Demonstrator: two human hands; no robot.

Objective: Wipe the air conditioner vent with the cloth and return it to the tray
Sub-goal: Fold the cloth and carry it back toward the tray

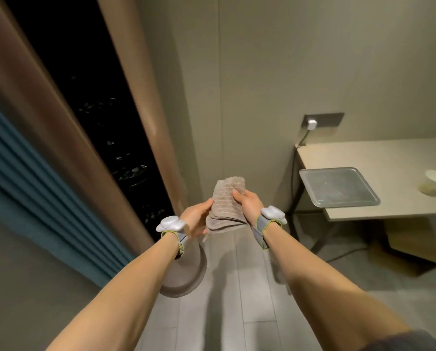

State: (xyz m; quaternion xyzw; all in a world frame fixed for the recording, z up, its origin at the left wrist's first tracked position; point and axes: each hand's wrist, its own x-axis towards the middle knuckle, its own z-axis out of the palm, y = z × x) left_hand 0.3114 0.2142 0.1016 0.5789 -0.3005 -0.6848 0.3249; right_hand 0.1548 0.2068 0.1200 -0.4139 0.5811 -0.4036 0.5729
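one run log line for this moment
cloth: folded, held by left hand and right hand | tray: on table | stage: unclear

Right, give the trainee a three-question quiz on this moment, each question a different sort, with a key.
1. True or false: the cloth already lies in the tray.
2. Which hands hold the cloth? A) left hand only B) right hand only C) both
3. Fill in: the tray sits on the ____, near its left edge.

Key:
1. False; it is held up in front of the tall air conditioner.
2. C; left hand and right hand grip it.
3. Table.
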